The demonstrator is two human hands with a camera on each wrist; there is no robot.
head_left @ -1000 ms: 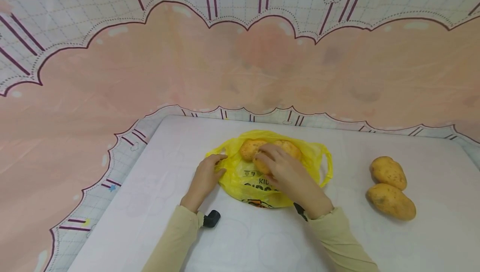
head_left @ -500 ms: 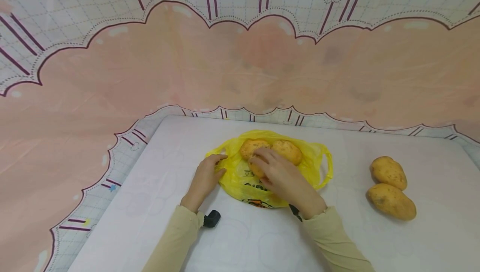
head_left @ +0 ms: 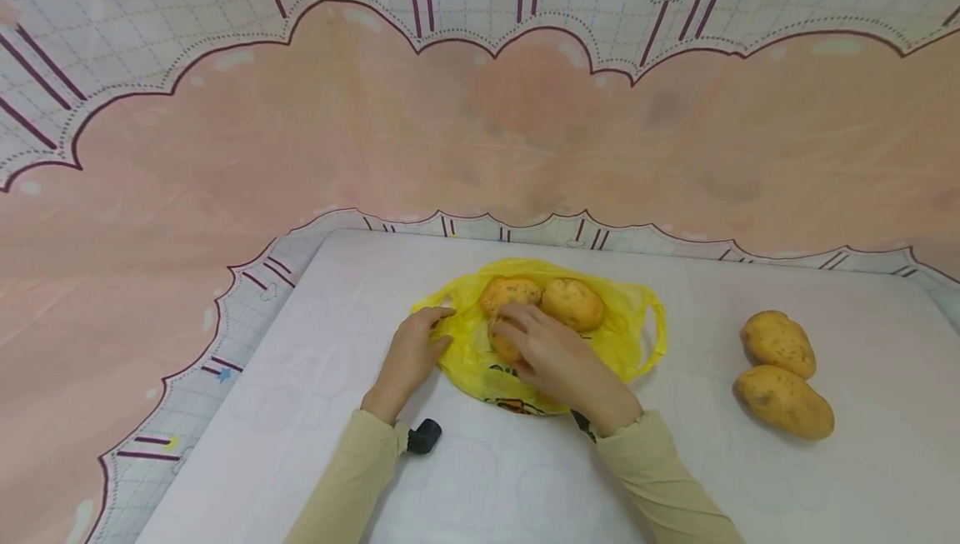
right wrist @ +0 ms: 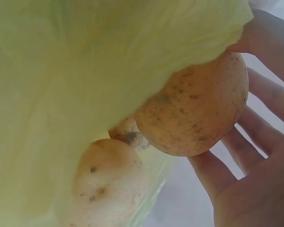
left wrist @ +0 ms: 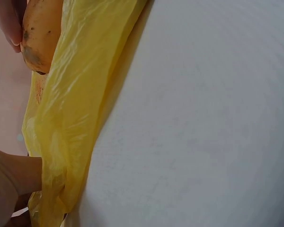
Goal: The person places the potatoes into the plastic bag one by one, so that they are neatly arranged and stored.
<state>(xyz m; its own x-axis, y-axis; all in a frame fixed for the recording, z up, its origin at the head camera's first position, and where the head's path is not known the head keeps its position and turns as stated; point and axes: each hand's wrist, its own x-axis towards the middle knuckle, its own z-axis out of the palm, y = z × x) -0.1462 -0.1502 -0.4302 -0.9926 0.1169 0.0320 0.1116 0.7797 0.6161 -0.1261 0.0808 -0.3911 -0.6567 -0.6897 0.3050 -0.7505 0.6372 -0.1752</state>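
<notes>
A yellow plastic bag (head_left: 465, 361) with dark print lies on the table. Two potatoes, one on the left (head_left: 510, 294) and one on the right (head_left: 573, 304), rest at its far side. My right hand (head_left: 551, 356) grips a third potato (head_left: 504, 346) over the bag; in the right wrist view, fingers and thumb curve around this dirt-specked potato (right wrist: 199, 109). My left hand (head_left: 408, 356) holds the bag's left edge. In the left wrist view its thumb (left wrist: 21, 172) goes behind the yellow film (left wrist: 80, 90), so the thumb's tip is hidden.
Two more potatoes, an upper one (head_left: 778, 344) and a lower one (head_left: 784, 402), lie together on the white table (head_left: 495, 486) to the right. The bag's handle loop (head_left: 660, 327) reaches right. A patterned cloth (head_left: 480, 136) hangs behind the table.
My right hand has moved slightly left and toward me with its potato, uncovering more of the right potato in the bag. My left hand has stayed at the bag's edge.
</notes>
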